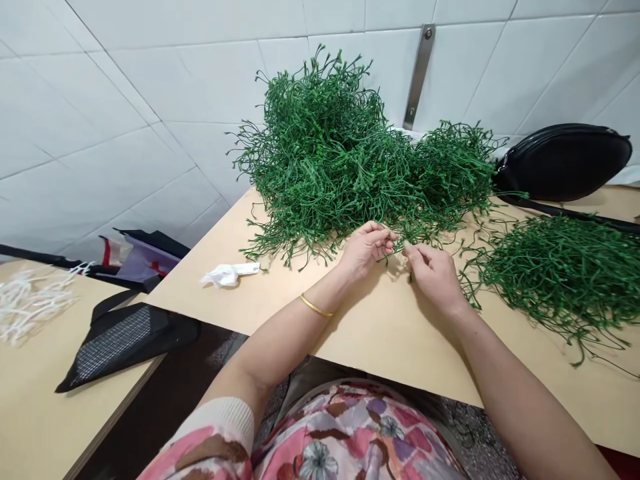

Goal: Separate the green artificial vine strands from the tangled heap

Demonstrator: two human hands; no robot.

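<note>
My left hand and my right hand are close together over the table, just in front of a tall heap of thin green artificial stems with small branched tips. Both hands pinch a green artificial stem, which stretches across the small gap between my fingertips. Much of that stem is hidden by the fingers. A second, lower pile of green stems spreads over the table to the right of my right hand.
On the table a crumpled white tissue lies left of the heap. A black bag with a strap rests at the back right. White branched pieces and a black mesh bag occupy another table at left. A tiled wall stands behind.
</note>
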